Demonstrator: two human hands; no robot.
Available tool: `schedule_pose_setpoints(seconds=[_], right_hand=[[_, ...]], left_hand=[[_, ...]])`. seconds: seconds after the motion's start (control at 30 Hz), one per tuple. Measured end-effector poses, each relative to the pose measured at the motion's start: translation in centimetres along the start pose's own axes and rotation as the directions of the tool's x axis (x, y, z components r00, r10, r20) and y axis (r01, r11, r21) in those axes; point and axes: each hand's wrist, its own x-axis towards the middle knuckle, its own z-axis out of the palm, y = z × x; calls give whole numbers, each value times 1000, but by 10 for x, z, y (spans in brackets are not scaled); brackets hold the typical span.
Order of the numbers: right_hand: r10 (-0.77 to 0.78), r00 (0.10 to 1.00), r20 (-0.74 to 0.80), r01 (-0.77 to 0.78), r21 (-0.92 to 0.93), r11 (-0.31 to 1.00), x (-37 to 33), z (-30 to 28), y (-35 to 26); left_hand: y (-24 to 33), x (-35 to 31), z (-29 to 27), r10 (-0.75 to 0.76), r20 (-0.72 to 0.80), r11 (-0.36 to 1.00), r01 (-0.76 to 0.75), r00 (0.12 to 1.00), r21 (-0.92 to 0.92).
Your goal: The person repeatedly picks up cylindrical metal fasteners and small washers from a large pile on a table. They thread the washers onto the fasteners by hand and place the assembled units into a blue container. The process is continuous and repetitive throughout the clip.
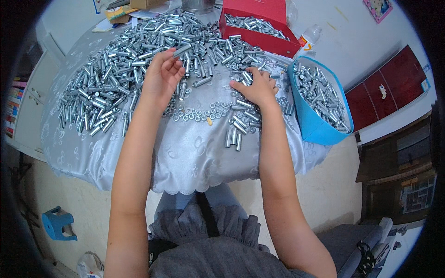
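My left hand [163, 76] is closed around a silvery metal sleeve [182, 50], pinched between thumb and fingers and raised over the large heap of bolts with sleeves [109, 76]. My right hand [257, 88] rests palm down on a smaller group of metal sleeves [241, 121], thumb and fingers apart. A sleeve lies in the gap near its thumb; whether the fingertips touch it is hard to tell. Many small nuts [215, 110] lie flat on the cloth between my two forearms. A few sleeves [233, 139] sit side by side close to the table's front.
A grey satin cloth [185, 157] covers the table. On the right, a blue fabric bin [320, 127] is full of bolts; behind it stand a red box [282, 44] holding more pieces and a plastic bottle [309, 36]. A metal bucket [198, 5] stands at the back.
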Motion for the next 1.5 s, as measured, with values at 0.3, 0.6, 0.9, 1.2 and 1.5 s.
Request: schedule_pose_setpoints(seconds=[0.3, 0.6, 0.9, 1.2, 1.5], right_hand=[[-410, 910, -62, 415, 144, 898, -12, 19, -20], [-357, 926, -120, 358, 572, 738, 1, 14, -15], [-296, 929, -224, 371, 597, 712, 6, 10, -7], [-277, 957, -92, 286, 483, 828, 14, 15, 10], [-249, 964, -98, 248, -26, 968, 2, 17, -8]], left_hand=[[-3, 1, 0, -7, 11, 998, 6, 1000, 59], [-5, -2, 1, 0, 24, 983, -5, 1000, 184], [-7, -5, 5, -10, 51, 974, -2, 999, 229], [-10, -4, 3, -34, 30, 970, 26, 999, 240], [-15, 0, -2, -63, 45, 972, 51, 997, 230]])
